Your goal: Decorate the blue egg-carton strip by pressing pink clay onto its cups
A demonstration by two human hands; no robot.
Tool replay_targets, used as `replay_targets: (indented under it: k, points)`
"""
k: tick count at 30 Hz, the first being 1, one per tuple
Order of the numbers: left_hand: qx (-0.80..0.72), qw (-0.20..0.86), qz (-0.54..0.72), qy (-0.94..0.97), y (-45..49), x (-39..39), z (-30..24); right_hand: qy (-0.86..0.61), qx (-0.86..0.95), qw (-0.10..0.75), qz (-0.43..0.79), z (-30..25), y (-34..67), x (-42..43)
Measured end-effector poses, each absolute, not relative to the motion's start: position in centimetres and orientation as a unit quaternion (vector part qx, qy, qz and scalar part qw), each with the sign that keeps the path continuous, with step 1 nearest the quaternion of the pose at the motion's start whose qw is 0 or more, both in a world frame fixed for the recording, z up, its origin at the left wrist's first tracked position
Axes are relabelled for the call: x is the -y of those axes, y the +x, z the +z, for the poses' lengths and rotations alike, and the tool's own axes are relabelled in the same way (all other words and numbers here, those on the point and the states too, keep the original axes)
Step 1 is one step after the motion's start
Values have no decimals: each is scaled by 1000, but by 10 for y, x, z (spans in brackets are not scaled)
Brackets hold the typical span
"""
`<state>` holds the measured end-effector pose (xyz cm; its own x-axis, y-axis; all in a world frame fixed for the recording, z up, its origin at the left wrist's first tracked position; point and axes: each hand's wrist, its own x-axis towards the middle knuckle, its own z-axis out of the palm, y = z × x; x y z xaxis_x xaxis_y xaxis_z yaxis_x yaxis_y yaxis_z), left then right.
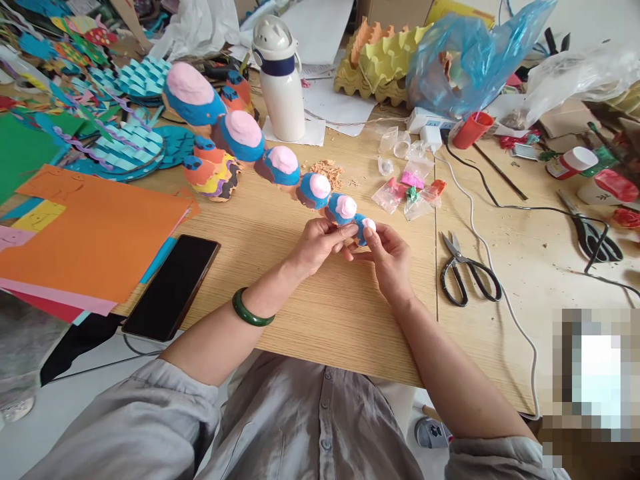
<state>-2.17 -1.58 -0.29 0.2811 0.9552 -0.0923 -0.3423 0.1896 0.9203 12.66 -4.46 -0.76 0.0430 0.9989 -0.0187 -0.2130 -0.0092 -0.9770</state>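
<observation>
A row of blue domes with pink tops (280,163) runs across the wooden table (325,313), shrinking in size toward me. My left hand (320,243) pinches the near end of the row by the second-smallest dome (344,208). My right hand (387,257) is closed on the smallest blue piece with a white tip (367,227), held just above the table against the left fingers. A green bangle (249,312) is on my left wrist.
Black-handled scissors (467,270) lie right of my hands beside a white cable (475,220). A black phone (173,285) and orange paper sheets (95,240) lie on the left. A white flask (280,80), small bead bags (407,190), a red cup (470,130) and a blue plastic bag (465,57) stand behind.
</observation>
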Motion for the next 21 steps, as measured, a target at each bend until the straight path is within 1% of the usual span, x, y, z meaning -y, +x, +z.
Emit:
replay_targets:
  k: [7,13,17,21]
  points:
    - [-350,708,468,395,-20,19,3,-469,426,559,535,-4,128,44]
    - [-382,644,546,376,-10,25,4,-473,442,558,519,-9,124,45]
    - [-394,647,526,387,-10,23,5,-487,464,533,513,-10,124,48]
    - [-420,643,513,384,-14,22,7,-478,506,532,482,-9,125,50]
